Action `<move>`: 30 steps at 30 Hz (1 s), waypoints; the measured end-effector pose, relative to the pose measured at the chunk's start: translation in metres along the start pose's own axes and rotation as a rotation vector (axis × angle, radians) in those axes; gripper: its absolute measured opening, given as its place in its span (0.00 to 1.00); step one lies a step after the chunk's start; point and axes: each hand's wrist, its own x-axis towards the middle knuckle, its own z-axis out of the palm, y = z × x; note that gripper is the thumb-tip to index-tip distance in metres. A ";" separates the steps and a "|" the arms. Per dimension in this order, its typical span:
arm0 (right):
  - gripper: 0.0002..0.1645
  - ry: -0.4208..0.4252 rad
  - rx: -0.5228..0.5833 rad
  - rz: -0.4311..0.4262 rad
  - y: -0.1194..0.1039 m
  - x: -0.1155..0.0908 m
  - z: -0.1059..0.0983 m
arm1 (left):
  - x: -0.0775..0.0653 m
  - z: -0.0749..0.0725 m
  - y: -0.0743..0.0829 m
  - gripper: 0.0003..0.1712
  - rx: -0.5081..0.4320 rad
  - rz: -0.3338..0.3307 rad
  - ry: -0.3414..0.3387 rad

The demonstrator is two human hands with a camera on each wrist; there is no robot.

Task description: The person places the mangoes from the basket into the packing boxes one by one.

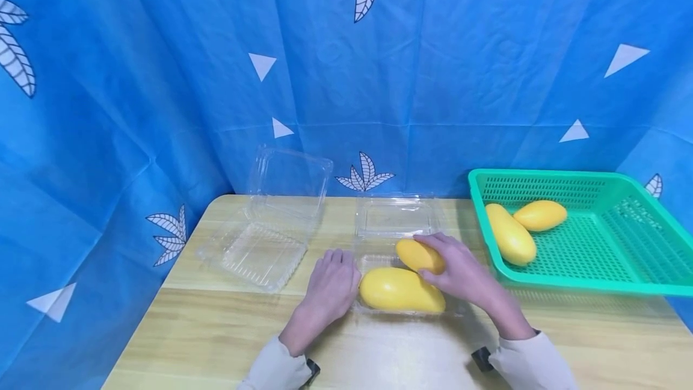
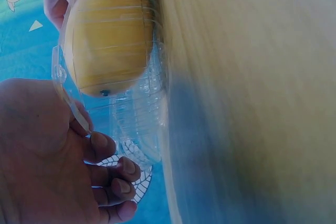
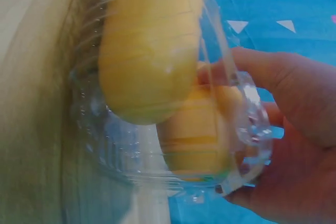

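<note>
A clear plastic clamshell box (image 1: 397, 218) lies with its lid tipped back on the table, in front of me. Along the near side of its base rests a large yellow mango (image 1: 400, 290). Behind that one, my right hand (image 1: 462, 269) grips a smaller, deeper yellow mango (image 1: 415, 254) between thumb and fingers, within the box walls in the right wrist view. At the box's left end, my left hand (image 1: 332, 281) pinches the rim; the left wrist view shows the rim between its thumb and index finger, the other fingers curled below.
A second clear clamshell box (image 1: 265, 257) stands with its lid up at the back left of the wooden table (image 1: 216, 336). To the right is a green plastic basket (image 1: 574, 284) holding two mangoes (image 1: 511, 236). A blue patterned curtain (image 1: 460, 77) hangs behind the table.
</note>
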 end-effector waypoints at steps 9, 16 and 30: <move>0.39 -0.051 0.012 0.036 0.001 0.002 0.002 | 0.002 0.000 0.001 0.14 -0.019 -0.009 0.003; 0.40 -0.077 -0.022 0.048 -0.002 0.000 0.006 | 0.000 0.002 0.001 0.14 -0.012 -0.015 0.000; 0.36 -0.080 -0.059 0.006 0.000 -0.002 0.004 | 0.000 0.003 0.000 0.15 -0.022 -0.019 -0.001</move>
